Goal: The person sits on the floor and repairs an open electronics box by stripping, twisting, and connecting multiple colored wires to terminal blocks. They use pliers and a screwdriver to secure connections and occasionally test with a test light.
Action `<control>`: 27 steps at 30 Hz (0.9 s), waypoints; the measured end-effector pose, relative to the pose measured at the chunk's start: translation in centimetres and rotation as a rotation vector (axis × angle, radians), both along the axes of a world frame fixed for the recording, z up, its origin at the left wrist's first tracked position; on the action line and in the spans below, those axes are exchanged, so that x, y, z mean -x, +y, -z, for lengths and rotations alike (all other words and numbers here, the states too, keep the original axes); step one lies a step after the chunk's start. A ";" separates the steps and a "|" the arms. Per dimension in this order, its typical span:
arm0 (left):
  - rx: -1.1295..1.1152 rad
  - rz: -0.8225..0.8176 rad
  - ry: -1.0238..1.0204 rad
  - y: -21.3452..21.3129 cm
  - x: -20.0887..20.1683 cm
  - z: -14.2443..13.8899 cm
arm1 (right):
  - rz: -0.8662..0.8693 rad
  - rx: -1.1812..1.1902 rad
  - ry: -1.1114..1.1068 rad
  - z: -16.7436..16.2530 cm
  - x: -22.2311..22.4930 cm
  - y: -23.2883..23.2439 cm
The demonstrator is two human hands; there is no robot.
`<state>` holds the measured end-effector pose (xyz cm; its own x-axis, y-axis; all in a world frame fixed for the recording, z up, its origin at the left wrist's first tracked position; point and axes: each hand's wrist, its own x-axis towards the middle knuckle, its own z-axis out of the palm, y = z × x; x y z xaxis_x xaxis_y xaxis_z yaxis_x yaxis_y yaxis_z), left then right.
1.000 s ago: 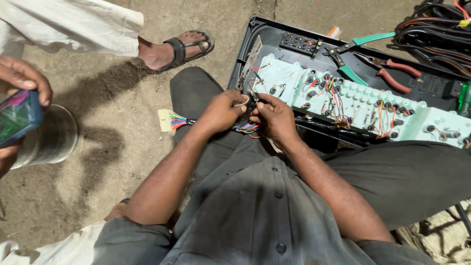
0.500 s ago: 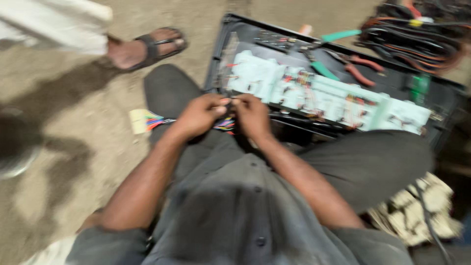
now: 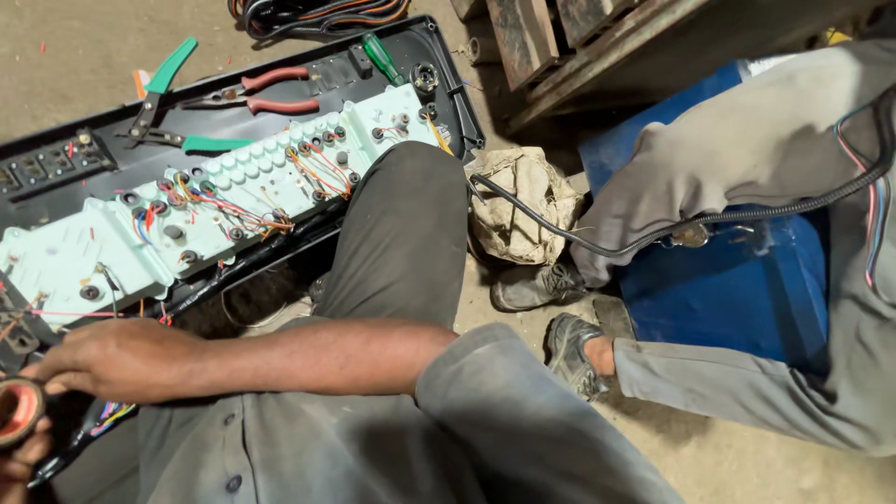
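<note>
My right hand reaches to the far left edge, its fingers pinched on the rim of a red and black tape roll. Only a sliver of my left hand shows in the bottom left corner, below the roll and beside a dark wire bundle with coloured strands. Whether it grips anything is hidden. Just beyond my forearm lies a pale green instrument panel back with several coloured wires, set in a black tray.
Red-handled pliers, green-handled cutters and a green screwdriver lie on the tray. A person in grey clothes sits on a blue box at right, a black ribbed cable across the lap. A cloth bag lies between us.
The view has swung to the right, bringing the seated person into sight. My hands have left the panel's wiring and moved to the lower left, where the tape roll now shows.
</note>
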<state>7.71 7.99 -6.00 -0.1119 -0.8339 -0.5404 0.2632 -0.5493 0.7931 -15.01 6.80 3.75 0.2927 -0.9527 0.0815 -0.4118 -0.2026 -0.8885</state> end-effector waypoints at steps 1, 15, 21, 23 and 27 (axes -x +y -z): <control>0.006 0.009 -0.002 -0.5 -0.1 0.2 | 0.000 0.000 0.004 -0.2 0.0 -0.1; 0.157 -0.034 -0.358 -3.0 4.4 -3.3 | 0.056 -0.294 0.196 0.5 -1.5 -0.1; 0.280 0.115 -1.006 -2.5 7.2 -9.3 | -0.072 -0.502 0.026 3.3 0.6 -2.1; 0.142 0.173 -0.871 -1.8 6.9 -10.4 | -0.056 -0.362 -0.313 4.1 1.4 -2.8; 0.328 0.288 -0.749 -1.5 6.1 -9.7 | -0.032 -0.778 -0.604 4.8 3.1 -3.4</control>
